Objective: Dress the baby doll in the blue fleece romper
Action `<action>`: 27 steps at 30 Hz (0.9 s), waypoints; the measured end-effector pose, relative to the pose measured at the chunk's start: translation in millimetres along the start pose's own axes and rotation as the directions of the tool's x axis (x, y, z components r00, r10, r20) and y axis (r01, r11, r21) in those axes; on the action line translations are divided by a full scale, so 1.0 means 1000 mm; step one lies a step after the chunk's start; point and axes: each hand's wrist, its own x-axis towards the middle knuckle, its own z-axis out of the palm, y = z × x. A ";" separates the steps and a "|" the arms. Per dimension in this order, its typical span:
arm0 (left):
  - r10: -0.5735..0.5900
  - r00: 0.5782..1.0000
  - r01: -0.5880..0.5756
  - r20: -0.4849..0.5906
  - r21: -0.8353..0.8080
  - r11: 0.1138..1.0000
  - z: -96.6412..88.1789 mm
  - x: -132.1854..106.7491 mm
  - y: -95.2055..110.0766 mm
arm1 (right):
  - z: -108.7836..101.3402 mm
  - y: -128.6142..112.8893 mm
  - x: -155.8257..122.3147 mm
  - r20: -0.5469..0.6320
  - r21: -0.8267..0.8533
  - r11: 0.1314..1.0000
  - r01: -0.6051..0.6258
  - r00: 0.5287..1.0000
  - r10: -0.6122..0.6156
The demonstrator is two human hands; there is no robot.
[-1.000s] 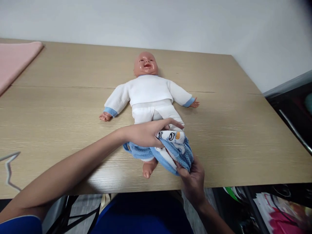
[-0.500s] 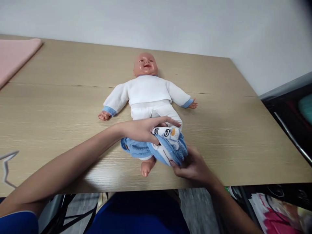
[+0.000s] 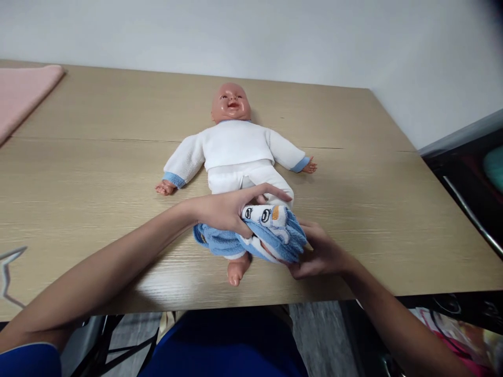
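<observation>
A baby doll (image 3: 238,142) in a white top with blue cuffs lies on its back, feet toward me. Blue fleecy pants (image 3: 220,238), with an embroidered face in white, black and orange, are bunched around its lower legs. One bare foot (image 3: 238,270) pokes out of the left leg opening; the other foot is mostly hidden in the fabric. My left hand (image 3: 231,209) is closed on the upper edge of the pants, its index finger stretched along the doll's white-clad leg. From the right, my right hand (image 3: 320,251) grips the bunched pants, its fingertips partly hidden behind them.
The doll lies on a wooden table (image 3: 365,209) with its front edge close to my body. A folded pink cloth (image 3: 27,94) sits at the far left. A white wire-like object (image 3: 7,272) is near the left front edge. A wall stands behind.
My right hand has shifted slightly right and up, and the pants' fabric is stretched a little to the right with it. My left hand stays at about the same place on the pants.
</observation>
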 end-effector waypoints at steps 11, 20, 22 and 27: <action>0.062 0.994 -0.070 -0.089 -0.098 0.993 -0.001 0.004 -0.012 | -0.013 0.023 0.014 0.017 -0.033 0.975 0.222 0.975 -0.221; 0.035 0.995 -0.043 -0.094 -0.081 0.996 0.000 0.003 -0.009 | 0.005 0.019 0.011 -0.159 -0.295 0.911 0.289 0.925 -0.345; 0.028 0.996 -0.031 -0.088 -0.033 0.999 0.000 0.003 -0.008 | 0.009 0.018 0.012 -0.193 -0.416 0.859 0.299 0.894 -0.404; 0.048 0.994 -0.039 -0.102 0.097 0.995 0.003 0.002 -0.001 | 0.018 0.010 0.016 -0.304 -0.511 0.815 0.274 0.829 -0.469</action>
